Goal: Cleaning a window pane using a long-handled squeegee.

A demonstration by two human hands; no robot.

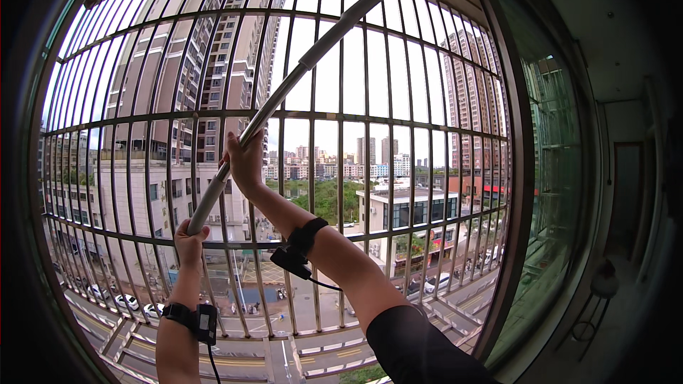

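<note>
A long grey telescopic pole [324, 46] slants from the lower left up to the top right, where its far end runs out of sight near the window's upper frame. Around its bottom grip, my left hand [189, 244] is closed. Higher up, my right hand [246, 165] wraps the thinner metal section, its arm reaching across from the lower right. Both hands are in front of the metal window grille [306, 115]. Each forearm wears a black strap with a small black device, and a cable hangs from each.
The grille's upright bars and crossbars span the opening, with tall buildings [167, 43], a street and parked cars beyond. A dark window frame [509, 99] and greenish glass panes [548, 163] stand at the right. Farther right, a stool [603, 286] is in the dim room.
</note>
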